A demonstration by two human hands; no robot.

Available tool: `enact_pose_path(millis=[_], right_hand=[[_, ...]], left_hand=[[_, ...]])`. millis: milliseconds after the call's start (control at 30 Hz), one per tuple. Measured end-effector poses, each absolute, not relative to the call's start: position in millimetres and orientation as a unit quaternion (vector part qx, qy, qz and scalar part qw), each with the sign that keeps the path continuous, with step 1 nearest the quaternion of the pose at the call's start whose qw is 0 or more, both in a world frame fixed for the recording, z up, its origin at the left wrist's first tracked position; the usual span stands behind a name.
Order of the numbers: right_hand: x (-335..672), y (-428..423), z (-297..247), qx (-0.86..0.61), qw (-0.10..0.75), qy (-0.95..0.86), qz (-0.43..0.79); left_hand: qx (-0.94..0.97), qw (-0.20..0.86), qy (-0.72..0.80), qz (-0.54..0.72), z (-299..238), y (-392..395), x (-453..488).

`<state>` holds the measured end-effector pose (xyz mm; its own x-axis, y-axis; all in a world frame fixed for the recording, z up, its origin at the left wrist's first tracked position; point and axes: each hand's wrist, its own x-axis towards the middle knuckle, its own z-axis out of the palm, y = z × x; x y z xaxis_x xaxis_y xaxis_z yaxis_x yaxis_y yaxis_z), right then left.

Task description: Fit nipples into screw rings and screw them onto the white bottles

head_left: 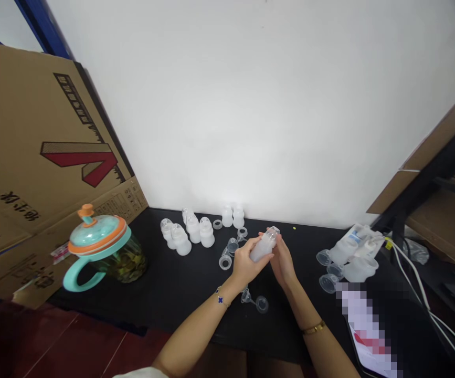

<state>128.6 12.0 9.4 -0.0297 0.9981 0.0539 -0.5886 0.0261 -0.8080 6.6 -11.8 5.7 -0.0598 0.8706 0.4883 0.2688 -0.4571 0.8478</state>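
Observation:
Tilted above the black table, a translucent white baby bottle [262, 250] with a clear cap is between my two hands. My left hand [246, 262] wraps its fingers round the bottle's body. The fingers of my right hand [281, 257] close round the clear cap end. Below and left of my hands lie clear plastic rings and caps [232, 245], and a white collar ring [225, 262]. Under my wrists is another clear cap piece [262, 304]. Several capped bottles [180, 240] stand at the left, and two uncapped ones [238, 217] are against the wall.
A large turquoise-lidded jug [119, 257] stands at the left by cardboard boxes [34, 157]. On the right are white breast-pump-like parts [359, 257], a phone [371, 341] and white cables [420, 283]. The white wall [266, 115] rises behind the black table [188, 283].

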Motion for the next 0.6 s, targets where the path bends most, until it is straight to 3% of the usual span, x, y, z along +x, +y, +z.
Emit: enact_pose_path(millis=[600], right_hand=[[131.2,15.2,2.2,-0.309,0.643,-0.358,0.603]], left_hand=[[0.68,0.175,0.447,0.554,5.2,-12.2,2.3]])
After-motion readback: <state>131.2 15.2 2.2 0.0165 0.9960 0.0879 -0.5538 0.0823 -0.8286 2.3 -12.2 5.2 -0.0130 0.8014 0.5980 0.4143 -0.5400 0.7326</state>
